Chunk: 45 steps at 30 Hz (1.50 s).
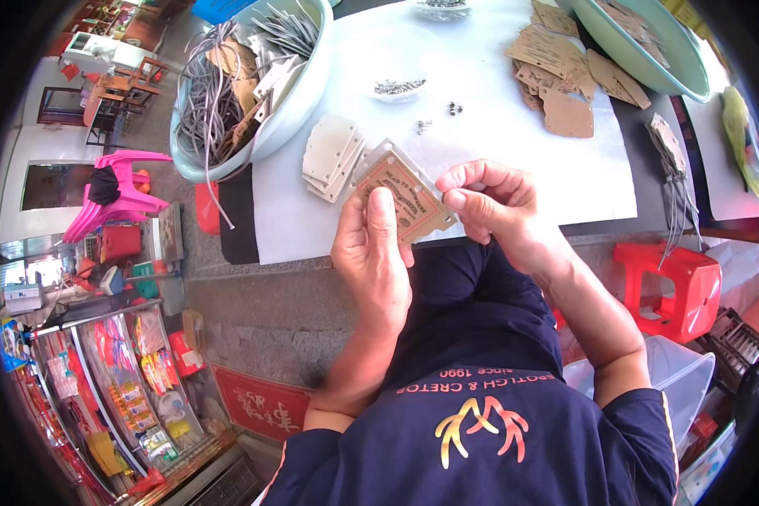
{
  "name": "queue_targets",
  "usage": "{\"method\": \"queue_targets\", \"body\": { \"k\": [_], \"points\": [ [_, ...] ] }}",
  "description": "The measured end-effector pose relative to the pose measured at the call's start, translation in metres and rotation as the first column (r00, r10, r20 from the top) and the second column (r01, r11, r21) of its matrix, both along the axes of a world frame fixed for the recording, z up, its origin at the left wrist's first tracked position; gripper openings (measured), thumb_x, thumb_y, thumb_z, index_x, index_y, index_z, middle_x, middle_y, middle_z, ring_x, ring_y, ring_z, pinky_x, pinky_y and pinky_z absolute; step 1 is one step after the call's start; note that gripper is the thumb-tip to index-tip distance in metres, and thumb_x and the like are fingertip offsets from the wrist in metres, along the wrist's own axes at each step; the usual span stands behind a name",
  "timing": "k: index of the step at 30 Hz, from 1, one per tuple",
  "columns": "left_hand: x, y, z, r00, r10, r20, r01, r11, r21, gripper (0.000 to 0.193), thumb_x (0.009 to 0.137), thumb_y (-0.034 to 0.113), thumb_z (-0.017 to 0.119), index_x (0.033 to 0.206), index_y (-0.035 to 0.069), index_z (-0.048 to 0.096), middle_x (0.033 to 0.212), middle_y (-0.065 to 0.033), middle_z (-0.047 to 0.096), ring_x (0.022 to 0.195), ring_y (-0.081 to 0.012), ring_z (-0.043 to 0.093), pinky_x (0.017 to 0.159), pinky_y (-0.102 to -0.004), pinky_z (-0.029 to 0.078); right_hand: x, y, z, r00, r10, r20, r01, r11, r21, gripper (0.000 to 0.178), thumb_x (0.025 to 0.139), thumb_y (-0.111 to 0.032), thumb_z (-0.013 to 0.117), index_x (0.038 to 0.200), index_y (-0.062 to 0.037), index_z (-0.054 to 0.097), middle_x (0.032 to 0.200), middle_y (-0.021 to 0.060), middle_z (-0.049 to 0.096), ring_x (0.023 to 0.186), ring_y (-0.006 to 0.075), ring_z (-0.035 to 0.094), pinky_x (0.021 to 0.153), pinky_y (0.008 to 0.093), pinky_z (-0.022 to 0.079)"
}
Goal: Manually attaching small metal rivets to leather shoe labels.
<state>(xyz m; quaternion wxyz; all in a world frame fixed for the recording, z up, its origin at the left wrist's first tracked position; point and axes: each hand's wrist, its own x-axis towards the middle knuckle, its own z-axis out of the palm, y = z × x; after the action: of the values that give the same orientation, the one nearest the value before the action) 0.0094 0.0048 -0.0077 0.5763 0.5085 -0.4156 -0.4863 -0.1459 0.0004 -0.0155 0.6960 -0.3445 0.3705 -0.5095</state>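
Note:
My left hand (373,253) grips a brown printed cardboard tag (413,207) laid over a pale plate of similar shape, thumb on top. At the tag's right corner, my right hand (506,207) has thumb and index finger pinched together; whatever is between them is too small to make out. Just left of the tag lies a short stack of pale plates (333,152) with small holes. Beyond it are a clear dish (399,90) of small metal fasteners and a few loose metal pieces (422,127) on the white sheet (481,160).
A pale blue basin (316,84) of grey cords and cardboard pieces stands at the left. Brown cardboard tags (557,72) are heaped at the far right, beside a green basin (649,74). Corded tags (670,156) hang over the right edge, near a red stool (687,282).

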Motion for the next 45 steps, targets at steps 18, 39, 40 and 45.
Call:
{"method": "queue_targets", "body": {
  "k": [18,39,40,45],
  "points": [
    [0.003,0.006,-0.013,1.0,0.017,-0.013,-0.019,0.964,-0.266,0.023,0.1,0.026,0.054,0.103,0.004,0.048,0.079,-0.003,0.059,0.056,-0.0036,0.05,0.042,-0.0182,0.035,0.026,0.021,-0.016,0.931,-0.208,-0.302,0.091,0.929,-0.359,0.021,0.088,-0.011,0.071,0.103,-0.0004,0.06,0.074,-0.0061,0.05,0.063,0.0014,0.043,0.053,0.0205,0.038],
    [0.002,-0.004,0.011,0.885,-0.438,-0.158,0.363,0.862,-0.354,0.046,0.105,0.025,0.032,0.143,-0.001,0.028,0.127,-0.027,0.054,0.114,-0.0328,0.059,0.098,-0.0417,0.048,0.014,0.024,0.006,0.984,0.064,-0.167,-0.075,0.995,-0.061,0.021,0.09,-0.021,0.069,0.094,-0.0029,0.059,0.084,-0.0001,0.063,0.067,0.0033,0.056,0.054,0.0193,0.047],
    [0.001,-0.004,0.012,0.885,-0.438,-0.158,0.364,0.861,-0.355,0.046,0.105,0.025,0.032,0.143,-0.001,0.028,0.127,-0.027,0.054,0.114,-0.0328,0.059,0.098,-0.0417,0.048,0.014,0.024,0.006,0.984,0.063,-0.167,-0.074,0.995,-0.061,0.021,0.09,-0.021,0.069,0.094,-0.0029,0.059,0.084,-0.0001,0.063,0.067,0.0033,0.056,0.054,0.0193,0.047],
    [-0.007,0.002,0.017,0.903,-0.373,-0.215,0.302,0.905,-0.3,0.05,0.104,0.032,0.03,0.139,-0.004,0.034,0.123,-0.027,0.055,0.106,-0.0337,0.062,0.094,-0.0441,0.05,0.012,0.024,0.008,0.988,0.078,-0.131,-0.085,0.995,-0.052,0.021,0.09,-0.023,0.069,0.091,-0.0045,0.059,0.083,-0.0003,0.062,0.065,0.0034,0.055,0.053,0.0194,0.047]
  ]
}}
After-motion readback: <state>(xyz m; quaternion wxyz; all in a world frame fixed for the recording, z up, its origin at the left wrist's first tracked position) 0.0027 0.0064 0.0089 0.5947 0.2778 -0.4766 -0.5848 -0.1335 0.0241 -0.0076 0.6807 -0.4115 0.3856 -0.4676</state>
